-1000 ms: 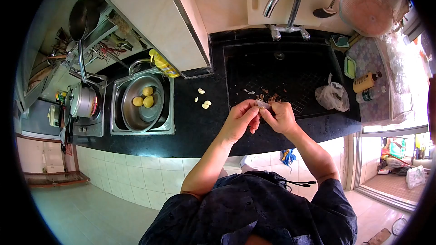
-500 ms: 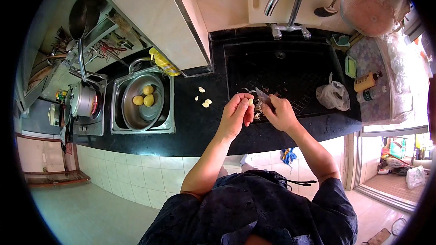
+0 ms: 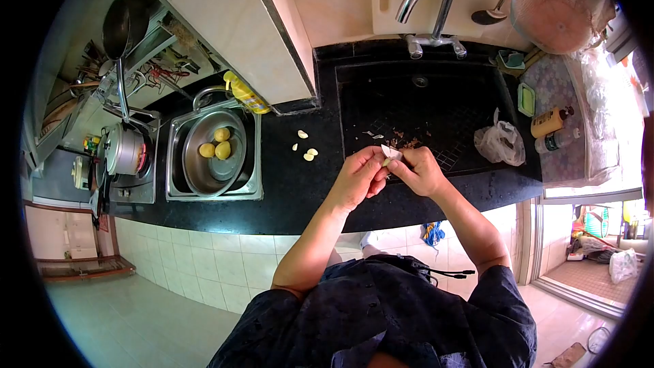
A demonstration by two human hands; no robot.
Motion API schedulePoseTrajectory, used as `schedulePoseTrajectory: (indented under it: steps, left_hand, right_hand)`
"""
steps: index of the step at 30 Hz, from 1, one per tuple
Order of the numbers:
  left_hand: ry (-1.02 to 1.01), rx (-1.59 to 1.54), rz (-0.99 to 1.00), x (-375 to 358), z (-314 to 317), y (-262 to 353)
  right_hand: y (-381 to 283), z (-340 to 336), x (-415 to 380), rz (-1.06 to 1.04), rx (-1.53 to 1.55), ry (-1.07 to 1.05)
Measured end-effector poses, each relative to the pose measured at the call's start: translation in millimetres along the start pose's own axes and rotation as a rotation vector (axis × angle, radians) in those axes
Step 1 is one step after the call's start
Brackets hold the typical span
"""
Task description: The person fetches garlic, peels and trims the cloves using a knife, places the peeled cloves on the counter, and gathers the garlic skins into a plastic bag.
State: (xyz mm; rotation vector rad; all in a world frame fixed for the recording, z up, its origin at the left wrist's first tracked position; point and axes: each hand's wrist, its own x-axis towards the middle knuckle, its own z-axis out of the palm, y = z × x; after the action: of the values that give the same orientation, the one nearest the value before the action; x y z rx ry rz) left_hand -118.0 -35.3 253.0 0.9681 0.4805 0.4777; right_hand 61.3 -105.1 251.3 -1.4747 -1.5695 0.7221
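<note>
Over the near edge of the black sink (image 3: 436, 105), my two hands meet. My left hand (image 3: 359, 178) pinches a garlic clove (image 3: 386, 162), mostly covered by fingers. My right hand (image 3: 421, 172) is closed on a small knife (image 3: 392, 152); its pale blade lies against the clove and the handle is hidden in the palm. Brown and white garlic skins (image 3: 407, 143) lie scattered in the sink just beyond the fingers. To the left on the black counter rest several peeled garlic cloves (image 3: 310, 153).
Left of the counter, a metal basin (image 3: 197, 180) with three potatoes (image 3: 223, 150) sits in a steel sink (image 3: 256, 187). A plastic bag (image 3: 501, 143) lies at the black sink's right side, below the faucet (image 3: 443, 13). A pot (image 3: 126, 150) stands on the stove at far left.
My right hand has moved left and closer to my left hand. The knife blade has turned and now lies against the clove.
</note>
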Motion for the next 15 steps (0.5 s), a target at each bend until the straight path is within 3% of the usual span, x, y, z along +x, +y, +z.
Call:
schedulePoseTrajectory:
  steps: [3, 15]
  left_hand:
    - [-0.009, -0.030, -0.014, -2.4, 5.5, 2.2]
    - [0.040, -0.027, 0.134, 0.9, 8.9, -6.1]
  right_hand:
    - [-0.8, -3.0, -1.5, -0.072, 0.046, -0.026]
    - [3.1, 6.2, -2.9, -0.020, 0.005, 0.213]
